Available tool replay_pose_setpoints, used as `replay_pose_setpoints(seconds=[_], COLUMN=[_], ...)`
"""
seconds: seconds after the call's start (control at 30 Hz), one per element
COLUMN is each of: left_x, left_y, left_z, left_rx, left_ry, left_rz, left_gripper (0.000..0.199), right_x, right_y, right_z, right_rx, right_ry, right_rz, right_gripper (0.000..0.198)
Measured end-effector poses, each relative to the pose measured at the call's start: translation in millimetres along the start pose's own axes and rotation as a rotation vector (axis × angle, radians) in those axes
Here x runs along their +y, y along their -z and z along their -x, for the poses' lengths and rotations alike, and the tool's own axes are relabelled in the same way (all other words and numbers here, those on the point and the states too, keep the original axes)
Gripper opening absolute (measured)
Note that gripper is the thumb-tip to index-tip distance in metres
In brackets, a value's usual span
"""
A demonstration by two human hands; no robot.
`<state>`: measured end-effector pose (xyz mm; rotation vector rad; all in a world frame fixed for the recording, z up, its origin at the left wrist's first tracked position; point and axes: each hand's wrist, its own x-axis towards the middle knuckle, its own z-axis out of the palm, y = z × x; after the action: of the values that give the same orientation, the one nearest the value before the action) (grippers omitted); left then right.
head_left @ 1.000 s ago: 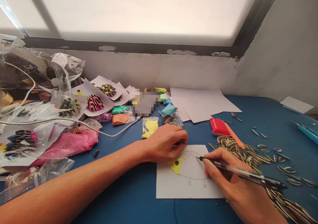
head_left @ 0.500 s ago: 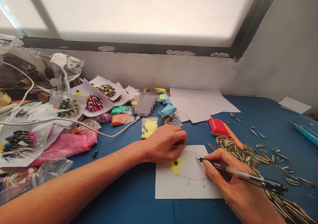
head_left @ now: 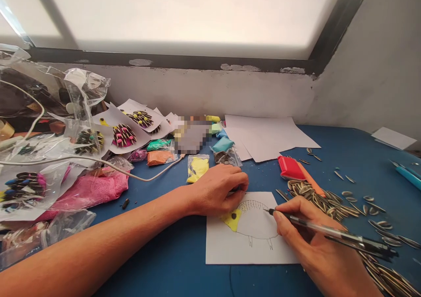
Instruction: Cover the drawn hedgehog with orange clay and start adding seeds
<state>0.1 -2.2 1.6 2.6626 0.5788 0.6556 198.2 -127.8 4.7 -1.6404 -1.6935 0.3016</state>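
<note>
Blue bench (head_left: 164, 262) bears a white card (head_left: 225, 252) with a drawn animal. Left hand (head_left: 219, 189) lies curled over the card's upper left corner; whether its grip holds anything, I cannot tell. Right hand (head_left: 317, 253) pinches a pen (head_left: 332, 231), tip near the outline's upper right. Yellow patch (head_left: 233, 224) marks the head.

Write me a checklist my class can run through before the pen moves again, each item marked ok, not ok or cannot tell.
1. Pen gripped in the right hand: ok.
2. Paper lying flat: ok.
3. Left hand pressing firmly on the paper: cannot tell; it lies over the far left part.
4. Pen tip touching the paper: cannot tell.
5. Seeds off the drawn outline: ok.
6. Marks throughout the outline: not ok; only its upper part.
</note>
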Motion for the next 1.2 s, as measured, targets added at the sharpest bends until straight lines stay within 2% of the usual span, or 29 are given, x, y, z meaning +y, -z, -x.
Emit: replay_pose_setpoints(seconds=[0.7, 1.0, 1.2], left_x=[0.7, 2.3, 1.5], left_y=[0.2, 2.1, 1.1], left_z=[0.8, 0.0, 0.3], left_rx=[-0.009, -0.019, -0.007], left_ry=[-0.001, 0.005, -0.004], left_rz=[-0.018, -0.022, -0.011], left_gripper=[0.006, 0.007, 0.007], right_x=[-3.7, -2.8, 0.8], right_y=[1.6, 4.1, 3.3], right_z=[0.0, -0.5, 1.7], right_rx=[-0.033, 0.028, -0.009], right_ry=[-0.022, -0.051, -0.047], right_rz=[0.025, 0.026, 0.010], right_gripper=[0.021, 0.021, 0.019])
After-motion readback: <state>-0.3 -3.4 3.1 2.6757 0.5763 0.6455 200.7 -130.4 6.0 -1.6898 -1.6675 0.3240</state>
